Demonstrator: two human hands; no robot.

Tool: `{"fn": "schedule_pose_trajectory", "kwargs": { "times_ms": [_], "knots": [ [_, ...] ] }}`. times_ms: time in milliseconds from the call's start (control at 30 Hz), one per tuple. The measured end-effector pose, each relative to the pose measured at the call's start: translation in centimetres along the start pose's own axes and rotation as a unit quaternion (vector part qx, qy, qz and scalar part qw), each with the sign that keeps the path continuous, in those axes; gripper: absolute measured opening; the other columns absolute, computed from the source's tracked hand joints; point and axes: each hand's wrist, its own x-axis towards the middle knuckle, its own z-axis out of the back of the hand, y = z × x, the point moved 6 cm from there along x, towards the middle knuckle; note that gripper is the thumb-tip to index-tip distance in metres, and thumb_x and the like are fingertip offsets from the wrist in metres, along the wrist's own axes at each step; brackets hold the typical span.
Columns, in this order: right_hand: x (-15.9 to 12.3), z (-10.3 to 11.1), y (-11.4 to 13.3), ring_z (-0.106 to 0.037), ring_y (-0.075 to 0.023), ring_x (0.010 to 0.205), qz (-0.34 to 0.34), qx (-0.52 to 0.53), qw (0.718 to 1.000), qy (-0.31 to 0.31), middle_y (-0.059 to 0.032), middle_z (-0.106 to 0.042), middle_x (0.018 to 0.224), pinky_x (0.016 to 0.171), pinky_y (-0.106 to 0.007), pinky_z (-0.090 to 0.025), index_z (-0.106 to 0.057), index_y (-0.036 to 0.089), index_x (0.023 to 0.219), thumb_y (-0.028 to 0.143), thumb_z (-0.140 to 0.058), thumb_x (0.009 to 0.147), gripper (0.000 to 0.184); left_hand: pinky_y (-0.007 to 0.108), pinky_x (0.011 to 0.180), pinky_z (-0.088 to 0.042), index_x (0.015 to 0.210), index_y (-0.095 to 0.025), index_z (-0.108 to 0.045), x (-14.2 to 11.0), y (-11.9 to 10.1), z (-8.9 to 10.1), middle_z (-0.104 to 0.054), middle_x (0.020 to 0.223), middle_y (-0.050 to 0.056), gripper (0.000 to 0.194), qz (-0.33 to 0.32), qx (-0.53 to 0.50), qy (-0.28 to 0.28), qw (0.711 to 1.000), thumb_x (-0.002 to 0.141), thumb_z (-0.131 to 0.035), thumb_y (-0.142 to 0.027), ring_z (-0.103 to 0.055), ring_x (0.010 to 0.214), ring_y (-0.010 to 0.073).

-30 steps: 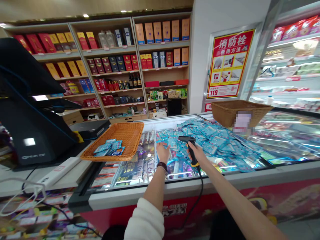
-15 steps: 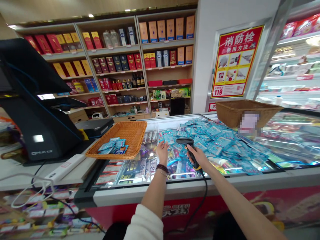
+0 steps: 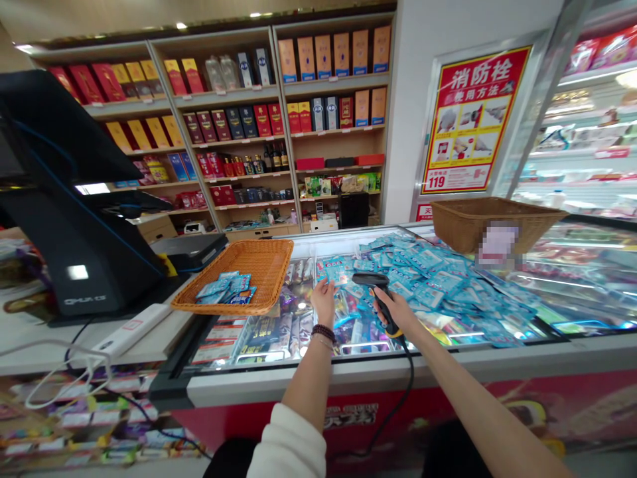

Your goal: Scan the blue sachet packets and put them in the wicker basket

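Scanner [image 3: 372, 279]: black, above the glass top of the freezer [image 3: 249, 390], head pointing toward the left hand; cable trailing down the front. Right hand [image 3: 395, 309]: closed around the scanner handle. Left hand [image 3: 323, 300]: fingers curled, tips at a blue packet [image 3: 339, 269]; cannot tell whether pinched on it. Packet pile [image 3: 428, 269]: loose, on the glass, right of the scanner. Orange basket [image 3: 266, 265]: left, a few blue packets inside. Brown basket [image 3: 455, 229]: behind the pile, right. Till [image 3: 84, 245]: far left.
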Motion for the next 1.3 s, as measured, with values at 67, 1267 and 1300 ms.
{"fn": "schedule_pose_trajectory", "kwargs": {
  "times_ms": [67,1267,1300],
  "knots": [
    [0.0,0.0,-0.1,-0.047,-0.0092,0.036,-0.001,0.001,1.0,0.0,0.0059,-0.061,0.059,0.036,-0.024,-0.038,-0.064,0.022,0.087,0.081,-0.078,0.072,0.063,0.049,0.102,-0.067,0.113,-0.012,-0.079,0.0,0.0,0.0,-0.081,0.08,0.007,0.029,0.001,-0.002,0.0,1.0,0.087,-0.086,-0.023,-0.084,0.092,0.027],
    [0.8,-1.6,1.0,-0.049,-0.0091,0.036,-0.024,0.016,0.999,0.014,0.0017,-0.063,0.056,0.033,-0.022,-0.039,-0.062,0.021,0.074,0.072,-0.082,0.079,0.054,0.039,0.085,-0.069,0.103,-0.014,-0.078,1.1,-0.7,0.2,-0.078,0.073,0.004,0.019,-0.004,0.029,-0.01,1.0,0.086,-0.083,-0.019,-0.082,0.077,0.0237],
    [1.3,-1.9,1.4,-0.05,-0.0095,0.036,-0.028,0.027,0.999,0.007,0.0014,-0.063,0.057,0.033,-0.022,-0.039,-0.063,0.021,0.076,0.069,-0.082,0.082,0.051,0.039,0.085,-0.069,0.104,-0.014,-0.078,1.5,-1.3,0.4,-0.079,0.074,0.005,0.02,-0.007,0.031,-0.011,0.999,0.086,-0.084,-0.021,-0.083,0.078,0.0242]
  ]
}}
